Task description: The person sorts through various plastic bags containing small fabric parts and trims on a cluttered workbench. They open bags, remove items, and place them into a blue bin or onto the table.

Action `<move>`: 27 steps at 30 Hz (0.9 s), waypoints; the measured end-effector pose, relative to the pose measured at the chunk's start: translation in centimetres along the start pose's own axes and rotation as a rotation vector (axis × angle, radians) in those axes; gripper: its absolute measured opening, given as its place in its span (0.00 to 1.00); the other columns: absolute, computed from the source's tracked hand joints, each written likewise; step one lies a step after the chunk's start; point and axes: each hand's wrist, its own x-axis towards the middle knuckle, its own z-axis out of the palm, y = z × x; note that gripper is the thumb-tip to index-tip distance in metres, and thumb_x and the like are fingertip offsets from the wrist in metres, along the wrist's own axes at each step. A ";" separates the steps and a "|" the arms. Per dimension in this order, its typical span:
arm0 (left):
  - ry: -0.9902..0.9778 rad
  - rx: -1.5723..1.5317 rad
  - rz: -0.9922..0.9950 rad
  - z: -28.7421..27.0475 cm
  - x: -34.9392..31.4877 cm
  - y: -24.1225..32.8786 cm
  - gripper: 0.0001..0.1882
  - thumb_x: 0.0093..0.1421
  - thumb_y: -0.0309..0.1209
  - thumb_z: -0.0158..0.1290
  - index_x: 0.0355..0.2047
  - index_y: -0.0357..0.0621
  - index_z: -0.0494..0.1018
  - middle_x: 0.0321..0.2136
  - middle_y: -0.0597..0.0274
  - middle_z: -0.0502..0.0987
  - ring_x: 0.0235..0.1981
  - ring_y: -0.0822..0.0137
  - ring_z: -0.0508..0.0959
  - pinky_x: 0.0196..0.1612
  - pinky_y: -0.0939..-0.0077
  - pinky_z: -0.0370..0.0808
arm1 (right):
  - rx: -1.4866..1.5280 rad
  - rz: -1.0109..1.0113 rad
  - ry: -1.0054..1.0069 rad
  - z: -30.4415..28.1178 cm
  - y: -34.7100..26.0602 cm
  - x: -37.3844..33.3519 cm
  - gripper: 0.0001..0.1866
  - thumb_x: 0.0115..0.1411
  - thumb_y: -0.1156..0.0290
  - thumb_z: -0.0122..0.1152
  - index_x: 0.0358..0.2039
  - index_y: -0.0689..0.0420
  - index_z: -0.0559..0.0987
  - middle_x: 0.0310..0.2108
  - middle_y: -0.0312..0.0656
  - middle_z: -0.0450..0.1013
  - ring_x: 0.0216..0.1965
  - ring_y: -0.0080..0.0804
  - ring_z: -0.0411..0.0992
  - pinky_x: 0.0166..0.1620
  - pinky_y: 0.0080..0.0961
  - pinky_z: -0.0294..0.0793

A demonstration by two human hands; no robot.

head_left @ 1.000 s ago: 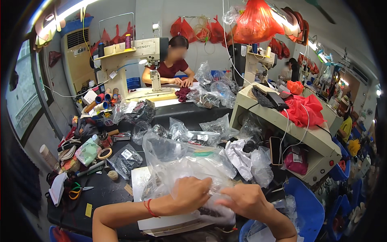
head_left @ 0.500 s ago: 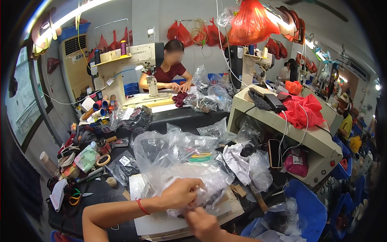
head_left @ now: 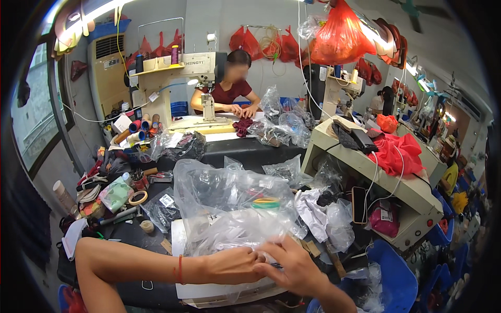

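Note:
A large clear plastic bag [head_left: 229, 195] lies crumpled over a white board [head_left: 180, 250] in front of me. Through its film show a pale bundle and yellow and green bands [head_left: 265, 203]. My left hand [head_left: 237, 265], below a red string bracelet [head_left: 180, 268], is closed at the bag's near edge, its fingertips partly covered. Just right of it is my right hand [head_left: 297, 268], thumb and fingers apart, some of them blurred, by the left fingertips and over the bag's near right part. Nothing shows in its grasp.
Left lie a tape roll [head_left: 138, 197], a labelled plastic packet [head_left: 160, 211] and mixed tools. Right are white cloth [head_left: 312, 208], a phone [head_left: 359, 205] and a blue bin [head_left: 399, 276] with plastic scraps. Across the table, a person [head_left: 232, 88] works at a sewing machine [head_left: 151, 94].
My left hand has moved down toward the near edge, its forearm now lying lower across the board. My right hand has risen and opened beside it. The whole view has shifted slightly.

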 end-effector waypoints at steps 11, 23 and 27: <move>0.443 -0.167 -0.395 -1.6 0.2 -0.5 0.10 0.49 0.26 0.52 0.34 0.41 0.69 0.19 0.54 0.70 0.24 0.52 0.71 0.25 0.60 0.67 | 0.009 0.063 -0.038 0.5 1.2 -1.5 0.47 0.45 0.57 0.71 0.62 0.57 0.56 0.52 0.57 0.62 0.50 0.50 0.66 0.52 0.36 0.65; 0.467 -0.356 -0.495 -6.0 -0.4 0.3 0.42 0.41 0.41 0.67 0.54 0.42 0.62 0.50 0.48 0.65 0.53 0.48 0.65 0.54 0.61 0.65 | 0.231 0.118 0.249 3.1 2.8 0.3 0.13 0.47 0.65 0.67 0.32 0.57 0.78 0.29 0.42 0.73 0.30 0.37 0.72 0.32 0.28 0.72; 0.410 -0.436 -0.681 -1.9 -4.1 0.2 0.55 0.38 0.50 0.67 0.59 0.32 0.54 0.55 0.44 0.61 0.59 0.44 0.58 0.61 0.56 0.56 | -0.090 0.082 0.238 2.8 2.5 0.9 0.08 0.59 0.68 0.57 0.28 0.58 0.78 0.26 0.42 0.73 0.25 0.42 0.72 0.28 0.31 0.71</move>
